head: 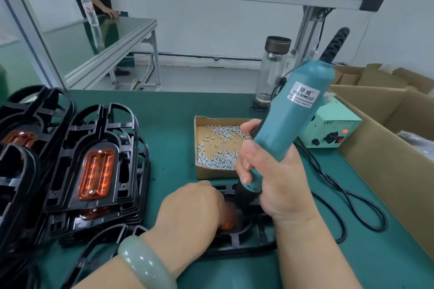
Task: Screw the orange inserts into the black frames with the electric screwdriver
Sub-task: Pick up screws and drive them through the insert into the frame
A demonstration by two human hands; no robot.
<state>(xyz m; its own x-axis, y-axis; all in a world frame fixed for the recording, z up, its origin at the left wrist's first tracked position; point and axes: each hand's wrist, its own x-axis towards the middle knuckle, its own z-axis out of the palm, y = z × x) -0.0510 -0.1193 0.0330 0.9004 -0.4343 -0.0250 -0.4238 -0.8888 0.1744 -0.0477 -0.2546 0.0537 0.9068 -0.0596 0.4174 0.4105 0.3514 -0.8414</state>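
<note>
A black frame (pixel 246 239) lies on the green table just in front of me, its orange insert (pixel 226 224) mostly hidden under my left hand (pixel 190 213), which rests on it. My right hand (pixel 270 180) grips the teal electric screwdriver (pixel 291 115), held nearly upright with its black tip down on the frame beside the insert. The bit itself is hidden between my hands. At the left, a stack of black frames (pixel 70 171) has an orange insert (pixel 97 173) showing on top.
A shallow cardboard tray (pixel 199 173) with several small silver screws sits behind my hands. The screwdriver's power box (pixel 333 131) and black cable (pixel 352 199) lie to the right, beside large cardboard boxes (pixel 387 152). A glass bottle (pixel 270 73) stands at the table's far edge.
</note>
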